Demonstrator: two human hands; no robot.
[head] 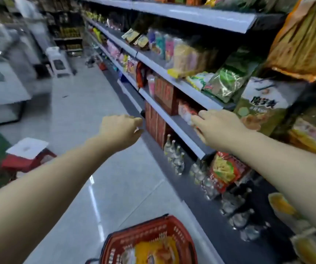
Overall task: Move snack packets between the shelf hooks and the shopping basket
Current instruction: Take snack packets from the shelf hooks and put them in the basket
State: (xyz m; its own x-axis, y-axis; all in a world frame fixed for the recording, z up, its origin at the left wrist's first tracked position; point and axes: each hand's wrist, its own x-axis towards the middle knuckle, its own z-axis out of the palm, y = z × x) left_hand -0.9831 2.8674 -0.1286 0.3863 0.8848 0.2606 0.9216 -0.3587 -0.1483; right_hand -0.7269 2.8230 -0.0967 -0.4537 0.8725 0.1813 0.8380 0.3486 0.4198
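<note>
A red shopping basket [182, 233] stands on the floor at the bottom centre, with a yellow and orange snack packet [153, 252] lying inside it. My right hand [218, 128] reaches to the middle shelf, its fingers extended and touching a pink and white packet [186, 111] lying there. My left hand [119, 128] hovers in the aisle left of the shelf, fingers curled into a fist with nothing in it. Large snack packets [258, 107] hang at the right end of the shelving.
Long shelving [172, 73] full of packets runs along the right side. Bottles [174, 155] stand on the bottom shelf beside a red noodle packet [225, 172]. A red stool [25, 157] and a white freezer [0, 88] are on the left; a white stool [58, 61] stands farther down the aisle.
</note>
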